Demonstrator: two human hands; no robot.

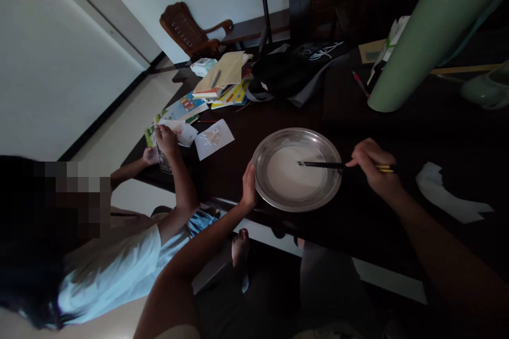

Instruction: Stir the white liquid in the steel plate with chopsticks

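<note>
left hand (249, 186) touches the metal bowl (296, 205), right hand (374, 165) holds chopsticks (326, 164).

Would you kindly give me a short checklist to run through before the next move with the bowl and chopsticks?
1. Left hand at the bowl: ok, it is against the left side.
2. Chopsticks held: ok, the right hand has its fingers closed around them.
3. Chopstick tips in the pale mixture: cannot tell, they are over it, but contact is unclear.
4. Mixture free of lumps: cannot tell, the picture is too dim.
5. Other person's hands away from the bowl: ok, they are well to the left.
6. White paper apart from the bowl: ok, it lies to the right.
</note>
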